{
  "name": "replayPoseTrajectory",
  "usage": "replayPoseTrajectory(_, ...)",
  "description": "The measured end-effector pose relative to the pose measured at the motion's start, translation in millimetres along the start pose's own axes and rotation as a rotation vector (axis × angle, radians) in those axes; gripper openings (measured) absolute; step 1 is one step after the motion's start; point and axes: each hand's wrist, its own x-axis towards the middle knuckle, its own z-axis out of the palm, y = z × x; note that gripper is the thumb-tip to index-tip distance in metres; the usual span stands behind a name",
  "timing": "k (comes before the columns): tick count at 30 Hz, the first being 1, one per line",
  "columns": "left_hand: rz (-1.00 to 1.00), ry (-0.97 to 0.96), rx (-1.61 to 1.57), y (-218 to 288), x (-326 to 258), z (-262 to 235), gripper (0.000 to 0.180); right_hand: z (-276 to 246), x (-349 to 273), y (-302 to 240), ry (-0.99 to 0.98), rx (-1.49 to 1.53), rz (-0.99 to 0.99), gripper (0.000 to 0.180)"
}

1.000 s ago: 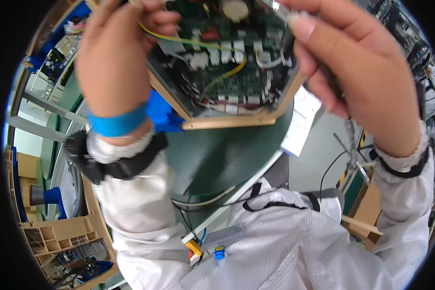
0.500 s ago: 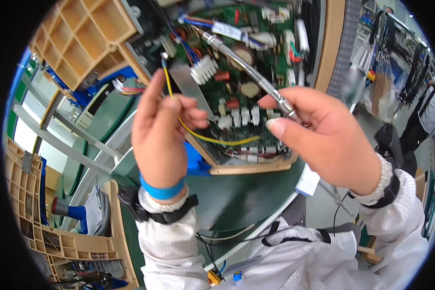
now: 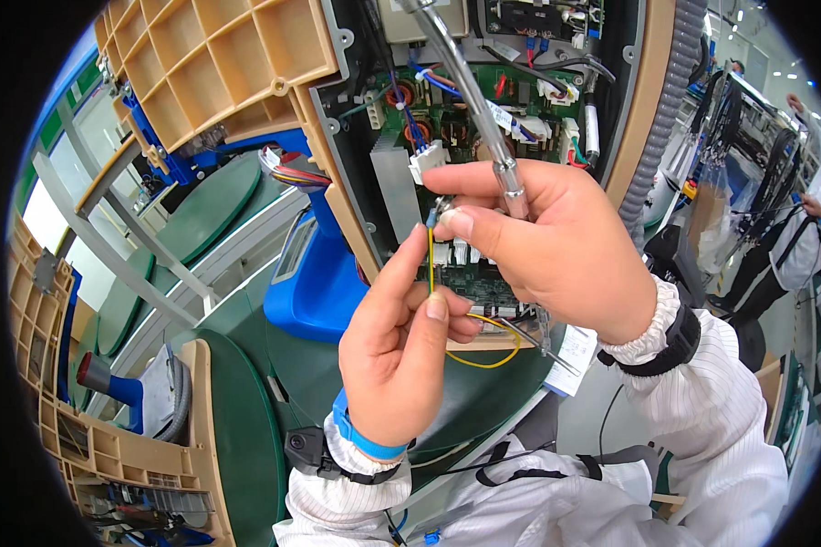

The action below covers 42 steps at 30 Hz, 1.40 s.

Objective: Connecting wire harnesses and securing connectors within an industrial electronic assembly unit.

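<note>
My left hand (image 3: 392,356) is closed on a thin yellow-green wire (image 3: 431,260), whose end with a blue sleeve points up. Below the fingers the wire loops off to the right. My right hand (image 3: 566,246) grips a long, shiny metal rod tool (image 3: 470,87) that slants up and left. Its thumb and forefinger also pinch a small metal piece (image 3: 442,206) right at the wire's end; whether that is a screw or the wire's lug I cannot tell. Behind the hands, a green circuit board (image 3: 474,278) with a white plug (image 3: 426,162) sits in an open housing, partly hidden.
Beige ribbed panels (image 3: 228,55) stand at the left, beside a blue device (image 3: 315,296) on the green table (image 3: 465,419). A grey corrugated hose (image 3: 668,109) runs along the housing's right side. Another person (image 3: 798,246) is at the far right.
Both hands have come together before the board, bringing the wire's end to my right fingertips. The rod tool has swung steeper. The view has shifted, showing more of the housing's top.
</note>
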Motion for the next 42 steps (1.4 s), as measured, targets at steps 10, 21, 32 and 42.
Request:
replayPoseTrajectory(10,0.139,-0.038,0.273,0,-2,-43,0.047,-9,-16,42,0.068,-0.177,-0.088,0.024)
replayPoseTrajectory(21,-0.35,0.224,0.578,-7,-140,-152,0.035,-27,-65,87,-0.074,0.171,0.148,0.028)
replayPoseTrajectory(32,-0.562,0.336,1.192,-103,-348,-211,0.021,-80,-121,103,-0.147,0.427,0.35,0.029)
replayPoseTrajectory(42,-0.369,0.142,1.495,-116,-335,-197,0.028,-73,-161,153,0.036,0.24,0.73,0.009)
